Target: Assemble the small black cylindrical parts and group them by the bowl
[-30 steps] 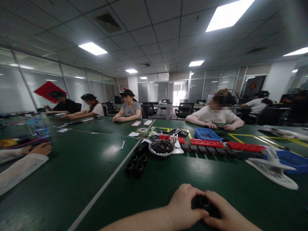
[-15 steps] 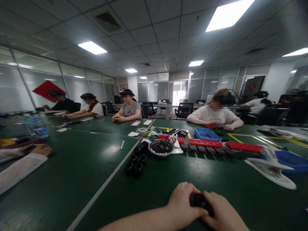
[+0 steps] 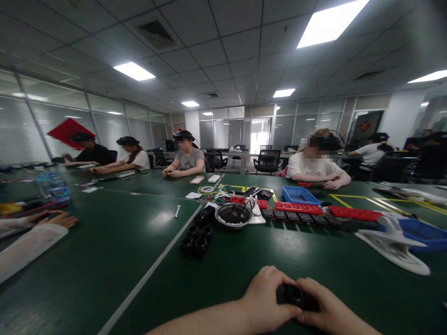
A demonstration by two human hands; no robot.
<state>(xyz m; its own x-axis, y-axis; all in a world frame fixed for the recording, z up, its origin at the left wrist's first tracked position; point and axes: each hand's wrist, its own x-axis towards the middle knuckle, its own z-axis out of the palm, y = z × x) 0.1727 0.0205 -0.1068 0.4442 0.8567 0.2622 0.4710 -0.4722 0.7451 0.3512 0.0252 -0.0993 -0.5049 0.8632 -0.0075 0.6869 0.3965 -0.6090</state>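
Near the bottom of the head view, my left hand [image 3: 264, 300] and my right hand [image 3: 324, 304] come together over the green table [image 3: 167, 279]. Between them is a small black object [image 3: 290, 295] with a rounded, ring-like part on its face; its exact kind I cannot make out. The left thumb and fingers grip its left side, and the right fingers close around the other side, hiding much of it. Several black, round cup-like parts [image 3: 197, 242] stand together on the table, forward and left of my hands.
A metal bowl [image 3: 233, 225] with dark contents stands beyond, beside cables and red strips [image 3: 299, 206]. Blue trays [image 3: 301, 195] and a white stand-like piece [image 3: 394, 251] lie to the right. A wrench [image 3: 177, 211] is left. Another person's hands [image 3: 57, 218] rest far left; other people sit opposite.
My right hand has turned and shifted slightly right, showing more of the black object. The person opposite on the right has moved their arms and body to the right.
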